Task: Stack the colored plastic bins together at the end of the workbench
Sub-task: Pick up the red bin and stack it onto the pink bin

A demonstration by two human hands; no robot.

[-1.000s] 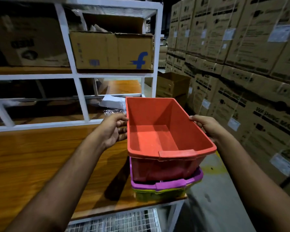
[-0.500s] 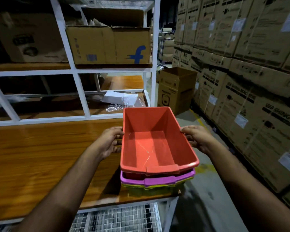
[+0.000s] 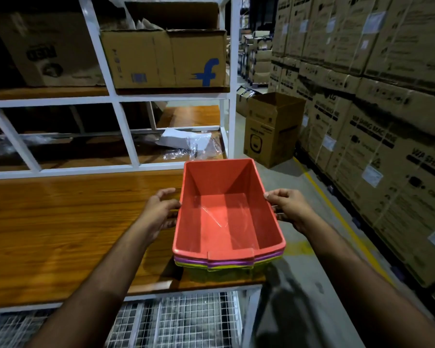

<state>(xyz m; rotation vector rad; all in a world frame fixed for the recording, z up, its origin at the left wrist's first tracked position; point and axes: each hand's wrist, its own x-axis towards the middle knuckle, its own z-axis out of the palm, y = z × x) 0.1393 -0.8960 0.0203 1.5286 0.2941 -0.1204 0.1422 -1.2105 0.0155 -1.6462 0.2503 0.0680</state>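
Warehouse cartons wall the aisle on your right as a glossy wood-grain counter [image 3: 60, 222] ends beneath white shelving [image 3: 126, 136]. At its right end sits the red bin [image 3: 226, 217], smooth tapered plastic, nested deep into a purple bin [image 3: 236, 262] and a green bin [image 3: 226, 272], only their rims showing. Your left hand [image 3: 161, 212] and right hand [image 3: 286, 209] curl loosely against the long sides, likely steadying the stack; whether they grip is unclear.

"WASHING MACHINE" on stacked cartons [image 3: 377, 146]
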